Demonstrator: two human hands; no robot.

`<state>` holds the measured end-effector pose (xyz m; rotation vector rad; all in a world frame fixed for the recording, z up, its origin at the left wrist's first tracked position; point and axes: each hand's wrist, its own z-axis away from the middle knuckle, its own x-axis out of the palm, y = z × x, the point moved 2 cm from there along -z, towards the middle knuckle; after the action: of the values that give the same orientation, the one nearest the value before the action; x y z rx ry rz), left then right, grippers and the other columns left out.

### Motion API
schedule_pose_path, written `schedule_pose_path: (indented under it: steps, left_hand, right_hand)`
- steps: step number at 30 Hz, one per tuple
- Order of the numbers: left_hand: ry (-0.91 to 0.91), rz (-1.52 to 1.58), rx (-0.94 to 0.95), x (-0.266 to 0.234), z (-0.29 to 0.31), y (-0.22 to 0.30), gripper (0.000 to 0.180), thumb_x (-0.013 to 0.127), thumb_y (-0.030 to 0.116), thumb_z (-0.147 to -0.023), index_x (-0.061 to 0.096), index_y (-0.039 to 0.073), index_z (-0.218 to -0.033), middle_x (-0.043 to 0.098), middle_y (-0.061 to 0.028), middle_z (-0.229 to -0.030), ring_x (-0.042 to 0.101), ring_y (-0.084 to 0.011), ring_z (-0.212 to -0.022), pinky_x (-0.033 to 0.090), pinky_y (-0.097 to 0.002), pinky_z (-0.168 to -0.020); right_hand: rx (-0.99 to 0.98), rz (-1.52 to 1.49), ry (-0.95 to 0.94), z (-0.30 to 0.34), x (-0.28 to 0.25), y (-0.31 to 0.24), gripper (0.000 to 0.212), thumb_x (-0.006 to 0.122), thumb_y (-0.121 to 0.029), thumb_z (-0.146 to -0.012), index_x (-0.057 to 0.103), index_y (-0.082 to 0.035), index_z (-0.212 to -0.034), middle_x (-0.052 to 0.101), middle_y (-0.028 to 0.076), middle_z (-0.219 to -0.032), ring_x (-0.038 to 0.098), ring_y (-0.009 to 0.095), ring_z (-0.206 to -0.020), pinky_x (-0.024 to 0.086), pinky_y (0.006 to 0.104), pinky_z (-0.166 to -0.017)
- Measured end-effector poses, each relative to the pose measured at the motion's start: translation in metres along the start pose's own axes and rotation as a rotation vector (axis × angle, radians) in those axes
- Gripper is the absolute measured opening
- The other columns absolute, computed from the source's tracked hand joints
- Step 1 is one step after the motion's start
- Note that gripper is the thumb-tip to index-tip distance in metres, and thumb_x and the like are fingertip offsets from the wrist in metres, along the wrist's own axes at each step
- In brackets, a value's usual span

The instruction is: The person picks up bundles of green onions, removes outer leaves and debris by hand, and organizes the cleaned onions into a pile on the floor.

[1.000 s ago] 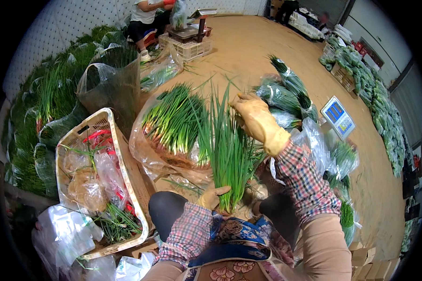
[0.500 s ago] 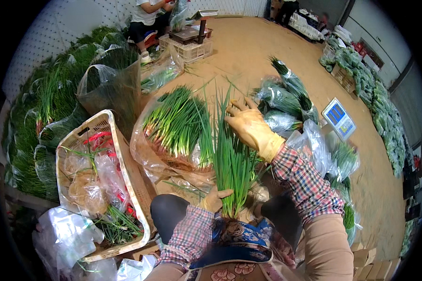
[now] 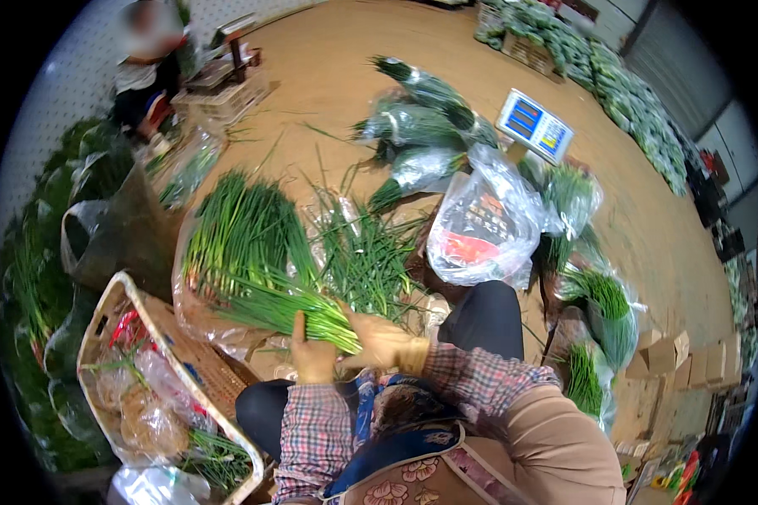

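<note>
Low over my lap, both gloved hands hold a bunch of green onions (image 3: 312, 313), its leaf tips pointing left and its stem ends right. My left hand (image 3: 313, 358) is closed around the stems with its thumb on top. My right hand (image 3: 383, 341) is closed at the stem ends, its fingertips partly hidden. Just beyond the held bunch, a pile of green onions (image 3: 244, 231) lies on clear plastic sheeting. Loose green leaves (image 3: 362, 261) are scattered to the right of that pile.
A plastic crate (image 3: 200, 400) with bags and trimmings stands at my left. Wrapped bundles (image 3: 421, 122), a clear printed bag (image 3: 488, 219) and a scale display (image 3: 537, 126) are at the right. A person (image 3: 139, 84) sits by another scale at the far left.
The bunch has tipped from upright to lying leftward. My right hand has come down from the leaf tips to the stem ends. The view has turned right.
</note>
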<state>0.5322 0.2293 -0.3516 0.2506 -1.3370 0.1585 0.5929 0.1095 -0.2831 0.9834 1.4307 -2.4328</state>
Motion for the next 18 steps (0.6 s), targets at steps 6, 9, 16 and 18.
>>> schedule_pose_path:
  steps: [6, 9, 16, 18]
  left_hand:
    - [-0.149, -0.448, 0.040, 0.047, -0.064, -0.032, 0.045, 0.047, 0.028, -0.090, 0.039, 0.003, -0.127, 0.043, -0.0113, -0.127, 0.040, -0.0249, -0.117, 0.029, -0.0421, -0.101]
    - [-0.202, -0.946, 0.068, 0.041, -0.105, -0.073, 0.041, 0.050, 0.016, -0.088, 0.040, 0.001, -0.125, 0.043, -0.0113, -0.127, 0.043, -0.0240, -0.115, 0.029, -0.0342, -0.102]
    - [-0.704, -2.029, -0.282, 0.009, -0.182, -0.242, 0.055, 0.059, 0.026, -0.082, 0.038, 0.012, -0.131, 0.035, -0.0128, -0.136, 0.028, -0.0288, -0.128, 0.027, -0.0383, -0.105]
    - [-0.631, -2.262, -0.313, 0.001, -0.200, -0.252, 0.055, 0.059, 0.025, -0.082, 0.038, 0.010, -0.131, 0.037, -0.0135, -0.134, 0.029, -0.0293, -0.127, 0.028, -0.0383, -0.104]
  right_hand:
    - [-0.083, -0.035, 0.307, -0.020, -0.087, 0.049, 0.053, 0.062, -0.022, -0.070, 0.045, 0.000, -0.115, 0.059, 0.020, -0.092, 0.059, 0.033, -0.081, 0.049, 0.0382, -0.071]
    - [-0.165, -0.007, 0.448, -0.029, -0.147, 0.125, 0.052, 0.060, -0.020, -0.071, 0.045, 0.000, -0.116, 0.058, 0.022, -0.093, 0.059, 0.034, -0.084, 0.048, 0.0375, -0.073]
    - [0.169, -0.050, 0.577, -0.009, -0.220, 0.260, 0.059, 0.066, -0.028, -0.072, 0.045, -0.002, -0.120, 0.059, 0.021, -0.098, 0.060, 0.030, -0.089, 0.047, 0.0357, -0.077]
    - [0.232, 0.070, 0.652, -0.003, -0.223, 0.293, 0.058, 0.067, -0.027, -0.071, 0.046, -0.004, -0.120, 0.060, 0.019, -0.097, 0.060, 0.029, -0.086, 0.047, 0.0354, -0.077]
